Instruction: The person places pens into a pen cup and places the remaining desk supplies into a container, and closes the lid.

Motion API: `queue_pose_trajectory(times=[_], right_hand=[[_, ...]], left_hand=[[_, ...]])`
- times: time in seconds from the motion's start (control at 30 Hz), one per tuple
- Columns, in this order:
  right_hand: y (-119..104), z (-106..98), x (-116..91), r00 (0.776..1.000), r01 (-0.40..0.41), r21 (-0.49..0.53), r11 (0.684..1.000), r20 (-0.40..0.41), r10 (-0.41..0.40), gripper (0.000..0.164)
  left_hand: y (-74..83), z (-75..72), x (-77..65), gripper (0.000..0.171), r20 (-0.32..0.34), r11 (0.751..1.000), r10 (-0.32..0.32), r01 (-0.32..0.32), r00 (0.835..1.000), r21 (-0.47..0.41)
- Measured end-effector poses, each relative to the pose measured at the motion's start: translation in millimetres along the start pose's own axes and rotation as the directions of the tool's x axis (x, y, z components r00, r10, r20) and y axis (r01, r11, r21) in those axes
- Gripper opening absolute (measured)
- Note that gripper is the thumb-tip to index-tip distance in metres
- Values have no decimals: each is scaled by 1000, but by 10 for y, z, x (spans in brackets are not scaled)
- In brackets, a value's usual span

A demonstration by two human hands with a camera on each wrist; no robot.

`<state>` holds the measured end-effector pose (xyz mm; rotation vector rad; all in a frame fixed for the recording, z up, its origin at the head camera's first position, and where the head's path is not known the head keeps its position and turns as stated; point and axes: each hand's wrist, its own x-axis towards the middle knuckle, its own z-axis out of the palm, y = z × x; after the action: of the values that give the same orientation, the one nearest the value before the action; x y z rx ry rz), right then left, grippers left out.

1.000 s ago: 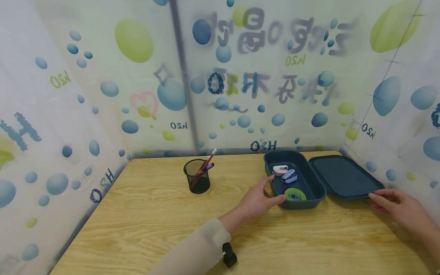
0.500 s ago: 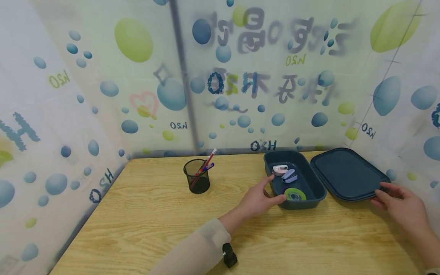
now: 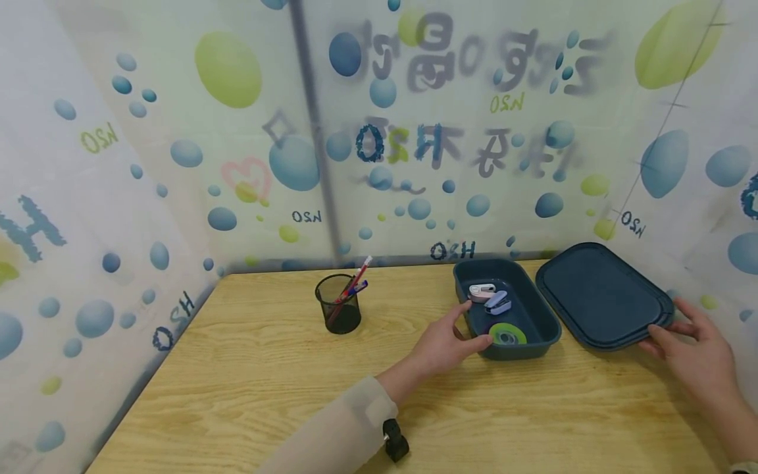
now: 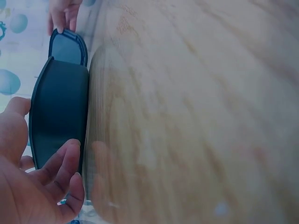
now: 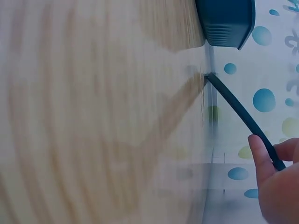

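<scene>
My left hand (image 3: 441,342) holds the near-left corner of a dark blue plastic box (image 3: 541,322), thumb on the front rim and index finger at the left side. Inside the open-topped box lie a small white and pink item (image 3: 481,292), a light-blue mini stapler (image 3: 497,302) and a green disc with a grey centre (image 3: 506,334). My right hand (image 3: 699,355) pinches the near-right corner of the matching lid (image 3: 604,296). In the right wrist view the lid (image 5: 238,109) slants, its lower edge at the tabletop and the held side raised.
A black mesh pen cup (image 3: 340,313) with a red-and-white pencil and a blue pen stands left of the box on the wooden table (image 3: 266,382). Patterned curtains (image 3: 414,131) close in the back and both sides. A black device is strapped at my left wrist.
My right hand has raised the lid's right side, so the lid tilts more and its far edge sits higher in view. The left hand and the box have stayed put.
</scene>
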<state>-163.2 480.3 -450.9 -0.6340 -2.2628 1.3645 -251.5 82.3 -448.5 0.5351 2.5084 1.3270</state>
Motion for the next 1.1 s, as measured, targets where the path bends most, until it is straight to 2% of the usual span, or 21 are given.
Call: queue_pose_trajectory(times=[0.33,0.63,0.83,1.0,1.1], right_hand=[[-66,48,-41,1000,1,18,1000,-7,-1,83],[-160,73,-67,999,-26,61,998,36,24,83],[-271,65,-143,998,-54,189,980,52,45,81],[-309,85,-208,999,-34,362,931,41,21,85],[-361,106,-257,999,-10,430,903,34,-5,86]], left_hand=[[1,-1,12,85,-6,1000,3,-3,1000,10],[5,3,5,85,-7,1000,0,0,1000,13],[21,0,3,84,-7,1000,-10,10,1000,12],[27,0,-3,84,-4,1000,-12,12,1000,13],[26,-4,-11,85,0,1000,-6,6,1000,14]])
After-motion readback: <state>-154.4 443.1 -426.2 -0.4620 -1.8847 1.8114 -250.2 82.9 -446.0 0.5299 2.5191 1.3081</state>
